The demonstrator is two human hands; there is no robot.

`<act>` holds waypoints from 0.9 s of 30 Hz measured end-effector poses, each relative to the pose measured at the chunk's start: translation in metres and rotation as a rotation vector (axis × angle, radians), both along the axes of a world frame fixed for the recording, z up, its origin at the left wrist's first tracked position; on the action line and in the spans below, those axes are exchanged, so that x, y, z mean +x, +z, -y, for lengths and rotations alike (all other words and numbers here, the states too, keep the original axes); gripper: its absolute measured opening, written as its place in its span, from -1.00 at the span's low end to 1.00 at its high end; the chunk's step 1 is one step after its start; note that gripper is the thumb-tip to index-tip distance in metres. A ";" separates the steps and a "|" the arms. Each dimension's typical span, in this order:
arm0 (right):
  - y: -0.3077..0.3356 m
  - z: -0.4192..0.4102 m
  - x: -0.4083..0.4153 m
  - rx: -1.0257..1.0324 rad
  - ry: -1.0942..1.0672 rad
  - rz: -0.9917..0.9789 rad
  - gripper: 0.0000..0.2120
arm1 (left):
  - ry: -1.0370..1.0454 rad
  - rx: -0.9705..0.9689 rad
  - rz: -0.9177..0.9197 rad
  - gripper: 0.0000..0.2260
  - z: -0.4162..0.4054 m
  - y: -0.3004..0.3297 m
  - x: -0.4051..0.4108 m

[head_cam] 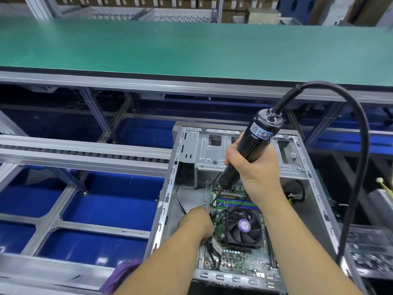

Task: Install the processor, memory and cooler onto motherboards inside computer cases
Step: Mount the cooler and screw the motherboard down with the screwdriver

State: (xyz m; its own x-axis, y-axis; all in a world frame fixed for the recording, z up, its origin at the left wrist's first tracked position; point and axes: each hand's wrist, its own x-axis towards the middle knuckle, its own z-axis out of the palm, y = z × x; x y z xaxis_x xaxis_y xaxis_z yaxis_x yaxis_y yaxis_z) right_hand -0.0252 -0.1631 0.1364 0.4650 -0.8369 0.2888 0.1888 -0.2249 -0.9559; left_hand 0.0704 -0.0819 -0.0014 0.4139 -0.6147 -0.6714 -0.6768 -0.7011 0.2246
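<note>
An open grey computer case [170,186] lies in front of me with a green motherboard [240,258] inside. A black cooler fan [244,227] with a purple hub label sits on the board, just below the memory slots [238,204]. My right hand [255,169] grips a black electric screwdriver [253,145]; its bit points down at the board's upper left, beside the cooler. My left hand [197,223] rests at the cooler's left edge, fingers curled on the cooler's thin wires; exactly what they pinch is hidden.
The screwdriver's black cable [359,145] loops up and down the right side. A green conveyor belt [191,45] runs across the back. Aluminium rails [85,150] and blue bins [110,199] lie to the left. Another case [374,252] stands at the right.
</note>
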 end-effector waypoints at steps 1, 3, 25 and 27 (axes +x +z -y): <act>0.000 0.000 0.000 -0.007 0.002 0.000 -0.81 | -0.004 -0.017 0.024 -0.72 -0.002 0.003 -0.001; 0.002 -0.001 -0.001 -0.021 0.008 0.009 -0.88 | -0.110 -0.033 0.140 -0.74 -0.004 0.016 -0.006; 0.010 -0.005 -0.001 -0.043 -0.037 0.029 -0.81 | -0.795 -0.367 0.225 -0.19 0.007 0.034 -0.066; 0.010 -0.005 0.000 -0.054 -0.033 0.026 -0.85 | -0.823 -0.376 0.242 -0.23 0.008 0.034 -0.065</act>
